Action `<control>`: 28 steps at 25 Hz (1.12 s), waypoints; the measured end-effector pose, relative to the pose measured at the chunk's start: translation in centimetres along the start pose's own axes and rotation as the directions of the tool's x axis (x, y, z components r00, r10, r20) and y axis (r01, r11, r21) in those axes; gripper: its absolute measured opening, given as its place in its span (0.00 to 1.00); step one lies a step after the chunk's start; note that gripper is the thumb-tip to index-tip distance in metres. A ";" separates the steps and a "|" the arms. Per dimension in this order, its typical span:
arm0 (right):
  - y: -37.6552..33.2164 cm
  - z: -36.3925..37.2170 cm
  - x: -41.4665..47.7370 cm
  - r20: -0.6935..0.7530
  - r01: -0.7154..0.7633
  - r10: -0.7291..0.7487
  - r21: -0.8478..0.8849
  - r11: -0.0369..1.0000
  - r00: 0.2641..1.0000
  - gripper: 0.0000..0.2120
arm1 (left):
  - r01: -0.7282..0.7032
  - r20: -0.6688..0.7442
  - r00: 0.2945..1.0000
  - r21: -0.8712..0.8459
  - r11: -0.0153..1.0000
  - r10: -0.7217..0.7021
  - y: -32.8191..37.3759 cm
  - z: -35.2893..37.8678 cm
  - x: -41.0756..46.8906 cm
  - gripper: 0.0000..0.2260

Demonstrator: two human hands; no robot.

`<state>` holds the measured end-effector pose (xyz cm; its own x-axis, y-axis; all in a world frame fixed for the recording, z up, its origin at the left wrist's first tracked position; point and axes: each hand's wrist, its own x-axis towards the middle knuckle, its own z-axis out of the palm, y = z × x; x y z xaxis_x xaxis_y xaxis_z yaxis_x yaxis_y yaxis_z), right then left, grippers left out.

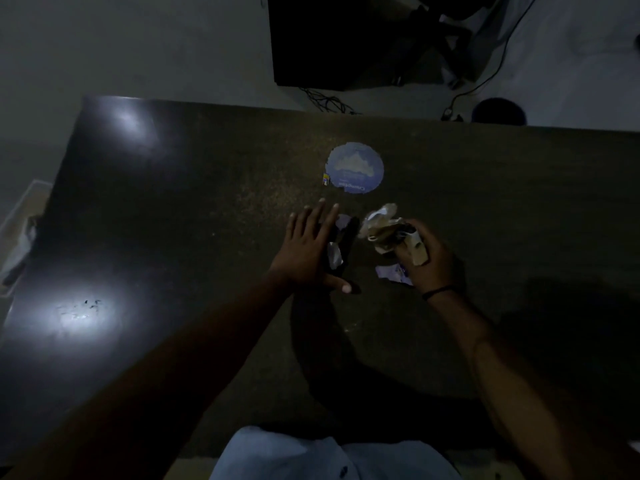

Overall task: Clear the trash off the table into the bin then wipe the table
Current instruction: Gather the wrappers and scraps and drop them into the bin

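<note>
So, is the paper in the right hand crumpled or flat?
Crumpled: the paper wad is bunched and creased, gripped in the right hand.

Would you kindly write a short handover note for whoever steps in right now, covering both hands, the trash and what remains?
Left hand: open, flat on the table, with loose scraps at its thumb side.
Right hand: grips a crumpled trash wad.
A torn paper piece lies by the right hand; a round blue disc sits farther back.
A dark round shape, possibly the bin, lies past the far edge.
Done: some trash gathered.
Left: remaining scraps, binning, wiping; no cloth in view.
</note>
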<state>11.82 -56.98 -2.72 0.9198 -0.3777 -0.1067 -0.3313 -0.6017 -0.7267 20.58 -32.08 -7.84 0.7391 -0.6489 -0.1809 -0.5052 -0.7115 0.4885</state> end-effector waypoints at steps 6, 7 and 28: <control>2.4 0.5 -1.7 0.015 -0.032 0.032 -0.010 0.999 0.999 0.21 | 0.077 0.080 0.993 0.083 0.994 -0.083 -0.1 -0.1 7.0 0.69; 2.5 0.5 -1.8 0.016 -0.030 0.031 -0.028 0.999 0.999 0.20 | 0.088 0.065 0.993 0.092 0.992 -0.094 -0.6 -0.6 8.0 0.67; -2.4 1.3 -1.9 -0.003 0.126 -0.127 -0.072 0.989 0.992 0.19 | 0.285 0.014 0.959 -0.071 0.956 -0.285 -1.1 -3.0 0.6 0.12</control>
<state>11.09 -53.89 -1.65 0.9538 -0.3003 -0.0117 -0.2268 -0.6937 -0.6836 22.91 -30.89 -5.89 0.8461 -0.4233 -0.3241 -0.2409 -0.8458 0.4760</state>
